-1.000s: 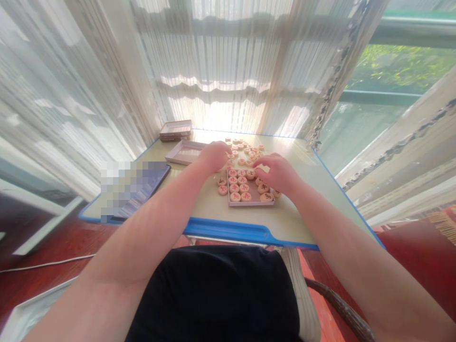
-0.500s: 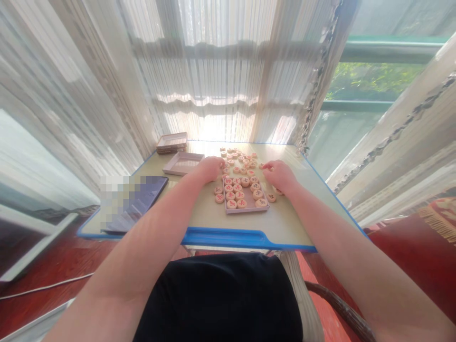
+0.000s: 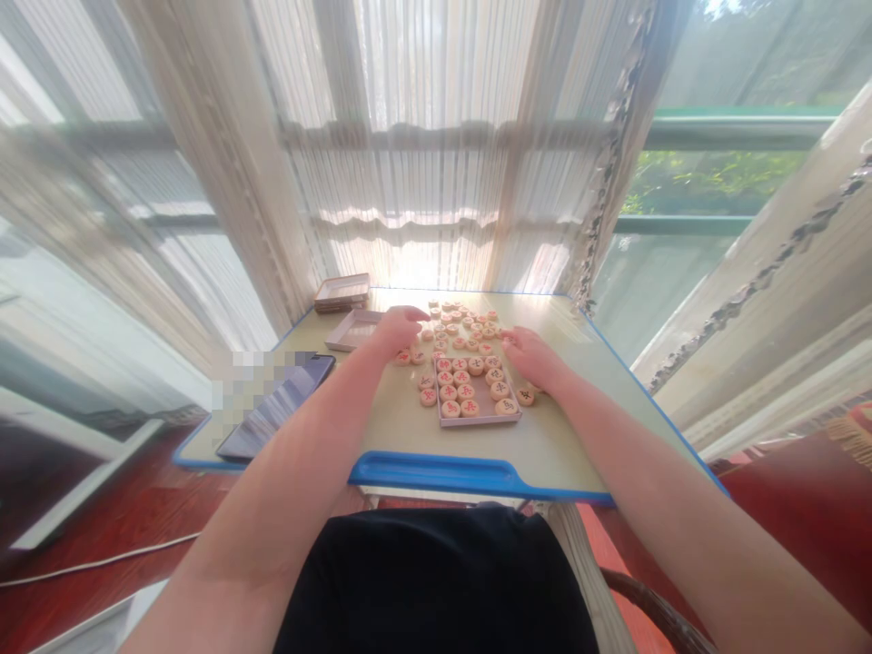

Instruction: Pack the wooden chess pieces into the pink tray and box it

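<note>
Round wooden Chinese chess pieces [image 3: 460, 343] with red or black characters lie loosely grouped toward the back of the table. In front of them a shallow box [image 3: 479, 421] holds rows of pieces, with a gap in its middle. My left hand [image 3: 401, 331] hovers over the left side of the loose group, fingers stretched out and apart. Two pieces [image 3: 410, 357] lie just below it. On the other side, my right hand [image 3: 535, 354] has its fingers closed at a piece near the group's right edge; the fingertips partly hide it. A black-lettered piece [image 3: 525, 396] lies right of the box.
An open, shallow tray [image 3: 347, 330] stands behind my left forearm, with stacked boxes [image 3: 341, 292] at the back left corner. A dark tablet-like device [image 3: 282, 409] lies at the left. The table's blue front edge [image 3: 436, 472] is near my lap. Sheer curtains [image 3: 422, 163] hang behind.
The view has tilted up slightly. My left hand has loosened and spread its fingers, and pieces below it now show. My right hand stays near the same piece.
</note>
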### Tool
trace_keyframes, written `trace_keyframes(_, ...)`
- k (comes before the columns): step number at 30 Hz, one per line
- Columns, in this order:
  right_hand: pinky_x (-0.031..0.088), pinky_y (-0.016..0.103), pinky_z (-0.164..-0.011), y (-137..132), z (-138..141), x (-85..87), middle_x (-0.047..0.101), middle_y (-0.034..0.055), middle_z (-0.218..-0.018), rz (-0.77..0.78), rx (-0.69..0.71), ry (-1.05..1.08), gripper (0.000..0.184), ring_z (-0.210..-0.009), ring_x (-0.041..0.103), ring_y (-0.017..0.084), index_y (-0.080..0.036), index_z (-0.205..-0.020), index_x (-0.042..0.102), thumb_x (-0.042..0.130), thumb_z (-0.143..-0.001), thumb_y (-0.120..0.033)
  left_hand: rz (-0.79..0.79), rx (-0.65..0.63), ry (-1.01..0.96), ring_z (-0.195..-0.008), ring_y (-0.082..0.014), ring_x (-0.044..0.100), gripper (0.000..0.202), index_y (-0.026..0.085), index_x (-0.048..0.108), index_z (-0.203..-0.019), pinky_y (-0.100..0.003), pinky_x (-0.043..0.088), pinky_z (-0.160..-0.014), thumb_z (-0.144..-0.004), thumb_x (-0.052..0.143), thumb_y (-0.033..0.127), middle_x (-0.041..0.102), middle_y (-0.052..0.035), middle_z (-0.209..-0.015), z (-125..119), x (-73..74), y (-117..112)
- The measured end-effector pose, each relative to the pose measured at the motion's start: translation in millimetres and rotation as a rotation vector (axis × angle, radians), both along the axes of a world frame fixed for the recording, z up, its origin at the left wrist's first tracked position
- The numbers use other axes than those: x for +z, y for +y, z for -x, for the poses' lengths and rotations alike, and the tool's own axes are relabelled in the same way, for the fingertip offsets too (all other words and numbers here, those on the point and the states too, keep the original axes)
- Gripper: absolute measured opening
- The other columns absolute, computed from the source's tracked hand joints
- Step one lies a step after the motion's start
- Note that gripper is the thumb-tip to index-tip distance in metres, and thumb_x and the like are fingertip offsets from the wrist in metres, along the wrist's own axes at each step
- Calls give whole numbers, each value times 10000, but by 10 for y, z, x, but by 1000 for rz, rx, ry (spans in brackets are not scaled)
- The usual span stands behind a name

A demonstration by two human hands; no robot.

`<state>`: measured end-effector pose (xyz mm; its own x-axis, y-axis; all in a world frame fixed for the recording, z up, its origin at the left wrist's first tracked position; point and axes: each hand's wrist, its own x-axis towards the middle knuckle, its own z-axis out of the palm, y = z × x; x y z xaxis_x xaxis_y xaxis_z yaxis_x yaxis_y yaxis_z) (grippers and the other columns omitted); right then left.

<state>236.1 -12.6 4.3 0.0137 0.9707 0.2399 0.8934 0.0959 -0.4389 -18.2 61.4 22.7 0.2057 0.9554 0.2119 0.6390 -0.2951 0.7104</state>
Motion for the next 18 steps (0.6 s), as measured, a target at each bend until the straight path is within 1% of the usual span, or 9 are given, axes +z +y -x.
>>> trace_keyframes(3, 289, 361, -1082, 15, 7, -13, 489, 150, -1349, 15, -1, 1, 383, -1305, 390, 211, -137, -1194, 598, 403, -885, -253, -73, -84, 302, -900, -207, 644, 255, 217, 742, -913, -291, 500, -823, -716, 594, 282, 722, -42, -958, -70, 36, -100)
trace_keyframes(5, 296, 361, -1079, 29, -2, -24, 507, 144, -1327, 2, 14, 6, 370, -1292, 407, 204, -145, -1177, 605, 413, -883, -262, -129, -121, 417, -919, -201, 641, 217, 226, 755, -843, -270, 483, -849, -728, 601, 327, 725, -30, -935, -115, 60, -145)
trace_keyframes(7, 306, 363, -1073, 37, -9, -36, 513, 137, -1316, -11, 31, 6, 368, -1286, 412, 204, -153, -1177, 604, 430, -876, -276, -179, -131, 491, -924, -195, 638, 205, 230, 757, -769, -254, 476, -846, -747, 590, 346, 727, -27, -891, -139, 85, -170)
trace_keyframes(10, 325, 374, -1061, 33, -4, -49, 509, 134, -1319, -22, 49, 1, 378, -1286, 411, 220, -160, -1185, 600, 453, -866, -299, -213, -124, 543, -868, -193, 642, 246, 226, 745, -680, -260, 479, -815, -773, 558, 357, 721, -33, -802, -147, 111, -188)
trace_keyframes(13, 328, 381, -1058, 22, 8, -44, 509, 141, -1320, -17, 60, -11, 385, -1275, 424, 230, -152, -1188, 599, 451, -869, -308, -230, -139, 542, -833, -189, 641, 294, 221, 731, -635, -259, 476, -798, -784, 535, 383, 708, -36, -750, -154, 96, -190)
trace_keyframes(16, 318, 390, -1063, 14, 13, -31, 502, 168, -1325, -3, 65, -27, 403, -1277, 421, 241, -127, -1204, 589, 444, -876, -310, -236, -159, 528, -871, -185, 634, 269, 222, 732, -675, -248, 468, -816, -766, 550, 398, 707, -25, -779, -165, 52, -166)
trace_keyframes(18, 311, 399, -1067, 13, 12, -25, 501, 184, -1324, 5, 66, -31, 412, -1283, 413, 247, -114, -1211, 583, 442, -879, -312, -210, -165, 513, -880, -190, 632, 248, 212, 731, -707, -259, 468, -827, -745, 572, 398, 708, -26, -819, -167, 29, -141)
